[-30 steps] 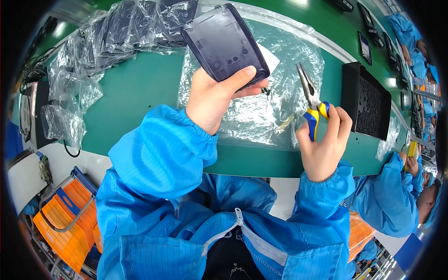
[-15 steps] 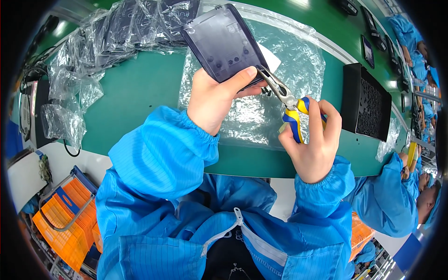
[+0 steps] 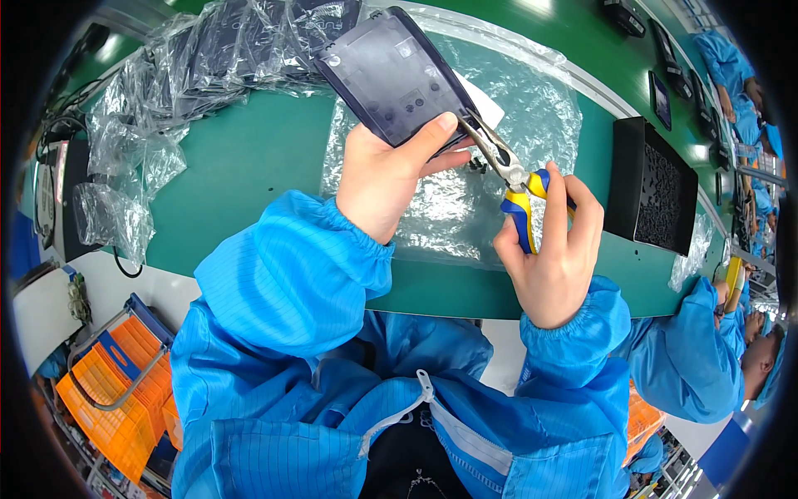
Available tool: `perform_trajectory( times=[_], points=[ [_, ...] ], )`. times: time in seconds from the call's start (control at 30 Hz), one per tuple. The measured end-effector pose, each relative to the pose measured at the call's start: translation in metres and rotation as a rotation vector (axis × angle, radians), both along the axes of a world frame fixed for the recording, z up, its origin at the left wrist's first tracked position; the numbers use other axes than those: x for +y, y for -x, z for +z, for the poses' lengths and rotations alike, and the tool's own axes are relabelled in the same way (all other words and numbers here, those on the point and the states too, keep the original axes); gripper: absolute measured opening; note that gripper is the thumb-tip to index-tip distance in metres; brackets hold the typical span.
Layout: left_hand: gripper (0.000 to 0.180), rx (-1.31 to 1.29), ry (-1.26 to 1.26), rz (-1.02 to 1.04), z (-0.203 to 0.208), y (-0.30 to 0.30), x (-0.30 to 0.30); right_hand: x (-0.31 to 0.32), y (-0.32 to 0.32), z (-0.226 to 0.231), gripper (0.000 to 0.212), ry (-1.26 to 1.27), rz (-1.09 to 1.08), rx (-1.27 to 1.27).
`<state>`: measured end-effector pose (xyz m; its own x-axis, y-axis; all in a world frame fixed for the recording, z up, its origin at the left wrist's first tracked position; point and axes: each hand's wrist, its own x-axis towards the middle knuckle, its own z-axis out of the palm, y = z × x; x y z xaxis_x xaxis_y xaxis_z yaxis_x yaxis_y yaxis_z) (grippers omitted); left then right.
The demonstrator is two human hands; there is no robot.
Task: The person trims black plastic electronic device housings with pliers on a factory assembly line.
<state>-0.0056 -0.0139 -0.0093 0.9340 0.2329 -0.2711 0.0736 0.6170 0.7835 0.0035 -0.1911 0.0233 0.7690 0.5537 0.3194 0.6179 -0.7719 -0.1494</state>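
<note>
Here, the shell sits at upper centre, tilted, its hollow face showing, gripped at its lower end by the left hand, thumb over the rim. The right hand, right of centre, is wrapped around the pliers — their tips meet the shell's lower-right edge, just beside the left thumb; whether they bite on anything cannot be told.

Below the tips, a few black bits lie over the plastic sheet. The table's near edge curves across the frame below both hands. Room to move stretches left of centre, between the bags at upper left and the left sleeve; on the right, the box bounds the space.

A second ago the pliers stood apart from the shell, farther right; now they reach it — and the shell has shifted slightly left.
</note>
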Motion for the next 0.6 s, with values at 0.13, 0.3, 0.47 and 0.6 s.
perform_trajectory(
  times=[0.13,0.3,0.47,0.6],
  points=[
    [0.022,0.010,0.006,0.006,0.0006,0.0003,0.0001,0.0016,-0.0015,0.0015,0.058,0.033,-0.013,-0.008],
    [0.022,-0.001,0.010,0.007,-0.0011,0.0000,0.0013,-0.0002,-0.0049,-0.0001,0.065,0.094,0.007,-0.007],
    [0.023,0.000,0.031,-0.004,0.0012,0.0009,0.0003,0.0027,-0.0036,0.0007,0.066,0.203,-0.012,-0.138],
    [0.023,0.001,-0.012,-0.024,-0.0016,0.0002,0.0008,0.0018,-0.0054,-0.0013,0.065,0.199,0.009,-0.143]
  ],
)
